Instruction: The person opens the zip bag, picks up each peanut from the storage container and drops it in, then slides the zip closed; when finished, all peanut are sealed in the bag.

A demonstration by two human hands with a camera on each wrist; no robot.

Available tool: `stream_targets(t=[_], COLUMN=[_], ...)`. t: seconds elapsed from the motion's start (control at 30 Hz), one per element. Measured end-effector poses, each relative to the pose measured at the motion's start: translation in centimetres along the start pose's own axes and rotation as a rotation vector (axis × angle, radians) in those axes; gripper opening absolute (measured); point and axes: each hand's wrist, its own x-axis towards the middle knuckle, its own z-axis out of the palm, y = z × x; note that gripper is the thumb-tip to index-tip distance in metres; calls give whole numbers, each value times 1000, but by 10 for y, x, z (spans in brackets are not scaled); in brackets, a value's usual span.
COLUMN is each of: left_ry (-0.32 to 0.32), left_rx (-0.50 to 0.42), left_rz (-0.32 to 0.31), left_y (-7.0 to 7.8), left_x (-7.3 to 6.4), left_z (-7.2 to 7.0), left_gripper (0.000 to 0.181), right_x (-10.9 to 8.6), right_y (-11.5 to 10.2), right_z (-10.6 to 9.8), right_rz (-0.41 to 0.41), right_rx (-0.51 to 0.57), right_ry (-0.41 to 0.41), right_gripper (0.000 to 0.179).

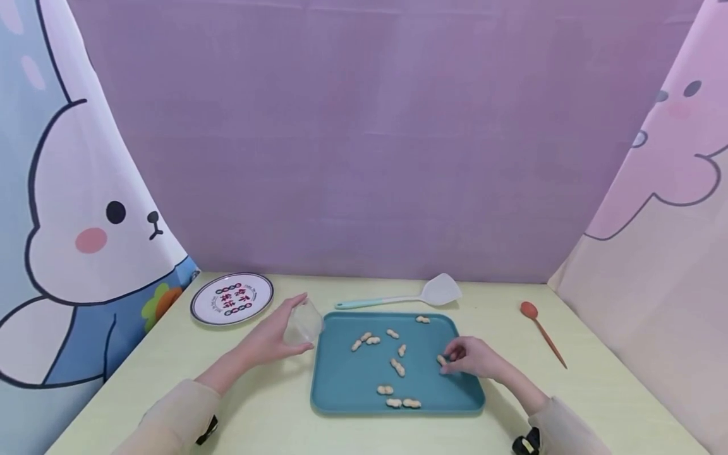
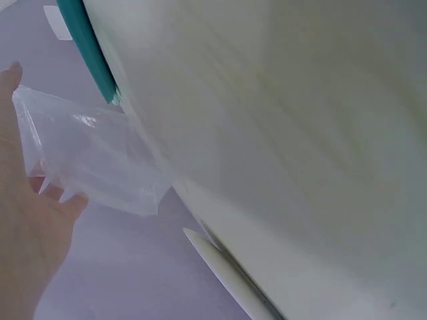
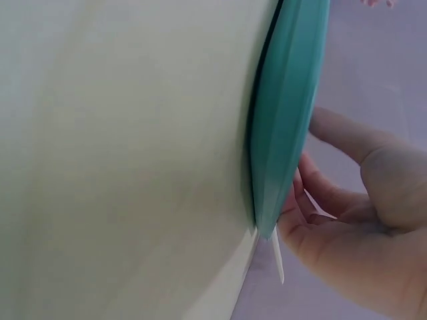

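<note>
My left hand (image 1: 279,332) grips a clear plastic cup (image 1: 308,321), tilted beside the left edge of a teal tray (image 1: 341,379). In the left wrist view the fingers curl round the see-through cup (image 2: 93,157), which looks empty. Over the right side of the tray, my right hand (image 1: 474,359) has thumb and fingertips at either side of a peanut (image 1: 441,360), pinching it. Several more peanuts lie scattered on the tray, among them one peanut (image 1: 397,367) near the middle. From the right wrist, the tray's rim (image 3: 283,127) hides the fingertips and that peanut.
Behind the tray lies a spatula (image 1: 440,291) with a white blade and pale green handle. A white plate (image 1: 205,306) with red lettering sits at the back left, and an orange-red spoon (image 1: 529,309) at the right. A purple backdrop (image 1: 364,158) stands along the table's far edge.
</note>
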Motion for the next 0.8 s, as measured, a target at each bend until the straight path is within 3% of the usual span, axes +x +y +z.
stream_targets(t=[0.37,0.53,0.8], left_ry=[-23,-23,-22], left_rx=[-140,-182,-156], left_rz=[-56,-79,-70], left_y=[6,8,8], left_x=[0,-1,-1], left_z=[3,5,6], left_gripper=[99,101,102], right_x=[1,3,14], right_y=[0,-2,-18], right_z=[-1,-7,-17], right_rz=[-44,-55,-84], right_rx=[-41,12,121], right_ry=[1,35,118], right_gripper=[14,16,22])
